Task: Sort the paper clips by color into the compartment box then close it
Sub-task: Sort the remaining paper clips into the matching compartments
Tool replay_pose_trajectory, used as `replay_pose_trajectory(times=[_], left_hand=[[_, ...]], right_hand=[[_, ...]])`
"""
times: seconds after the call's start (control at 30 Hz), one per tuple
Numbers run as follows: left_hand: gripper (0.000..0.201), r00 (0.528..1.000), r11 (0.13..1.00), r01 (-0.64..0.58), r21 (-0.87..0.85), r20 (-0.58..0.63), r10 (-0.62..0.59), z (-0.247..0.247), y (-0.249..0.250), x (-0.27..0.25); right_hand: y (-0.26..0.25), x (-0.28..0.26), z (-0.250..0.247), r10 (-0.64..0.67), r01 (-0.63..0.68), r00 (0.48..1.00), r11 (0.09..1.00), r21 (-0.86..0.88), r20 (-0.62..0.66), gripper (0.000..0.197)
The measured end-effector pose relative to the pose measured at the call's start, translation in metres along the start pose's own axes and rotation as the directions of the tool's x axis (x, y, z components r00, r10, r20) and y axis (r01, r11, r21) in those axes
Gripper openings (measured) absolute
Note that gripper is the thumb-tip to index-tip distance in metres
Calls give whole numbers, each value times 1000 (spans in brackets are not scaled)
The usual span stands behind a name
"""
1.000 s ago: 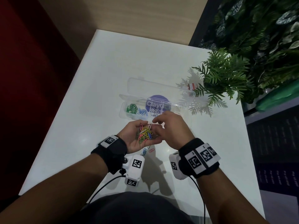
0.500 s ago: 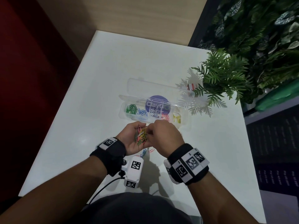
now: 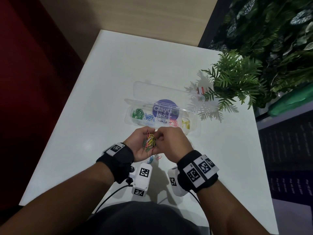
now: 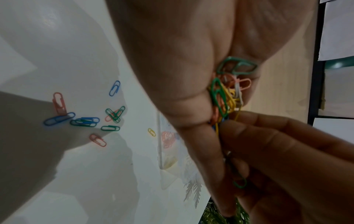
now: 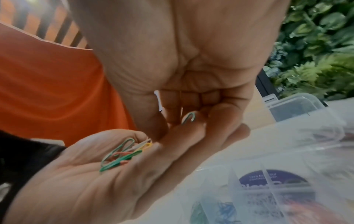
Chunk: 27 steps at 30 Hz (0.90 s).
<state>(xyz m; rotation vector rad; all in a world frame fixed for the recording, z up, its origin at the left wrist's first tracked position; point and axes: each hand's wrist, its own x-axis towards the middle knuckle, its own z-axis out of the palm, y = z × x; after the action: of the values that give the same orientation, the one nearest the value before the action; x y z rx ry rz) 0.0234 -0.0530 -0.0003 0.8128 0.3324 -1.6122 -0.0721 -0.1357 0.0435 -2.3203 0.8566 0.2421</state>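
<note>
Head view shows the right hand (image 3: 171, 143) has come in closer over the left hand (image 3: 142, 145) than it was a second ago, when it sat a little to the side; the two now touch above the table (image 3: 105, 78), just in front of the box (image 3: 162, 114). To my eye that means another clip is being picked out of the handful, so sorting is mid-way, not near the closing step.

Cupped palm-up, the left hand carries a mixed bunch of paper clips (image 3: 149, 141), green, yellow, pink and white, its fingers half curled around them. On the right hand, the fingers are curled in tight, and from the right wrist a single green clip (image 5: 188, 119) peeks out between the thumb and fingertips (image 5: 220, 115), pinched just above the bunch. From the left wrist the same green loop (image 4: 239, 183) shows low in that pinch.

Lid thrown back, the box already holds green, blue, white, pink and yellow groups in separate compartments. Loose clips (image 4: 84, 121) lie on the table under the hands. A potted fern (image 3: 233, 82) stands at the box's right end.
</note>
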Motion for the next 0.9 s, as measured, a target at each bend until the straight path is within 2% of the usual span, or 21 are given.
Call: replay_pose_trajectory(times=[0.1,0.27,0.33,0.4,0.47,0.63,0.77,0.9], left_hand=[[39,999,1000,16,1,46,-16,6,2,-2],[43,999,1000,-1,10,45,1,8,5,2],[48,999,1000,-2,18,48,1,8,7,5],[52,999,1000,5,29,48,-6,10,10,7],[52,999,999,2,43,45,-4,12,12,9],[53,999,997,-32,66,30,30,22,11,15],[55,999,996,-35,76,17,34,24,11,19],[55,1000,996,-15,90,15,14,27,11,20]], right_hand=[[6,1,-3,7,-5,1000,993,118,-24,13],[17,3,-12,5,34,992,954,299,-128,10],[23,5,-19,74,3,986,886,464,-147,10],[31,8,-29,124,-12,978,834,552,-166,9],[39,10,-36,122,-4,976,836,549,-178,12],[35,13,-25,29,31,993,874,486,-115,17],[42,17,-24,61,11,990,865,501,-128,23],[47,16,-27,66,9,990,856,517,-126,19]])
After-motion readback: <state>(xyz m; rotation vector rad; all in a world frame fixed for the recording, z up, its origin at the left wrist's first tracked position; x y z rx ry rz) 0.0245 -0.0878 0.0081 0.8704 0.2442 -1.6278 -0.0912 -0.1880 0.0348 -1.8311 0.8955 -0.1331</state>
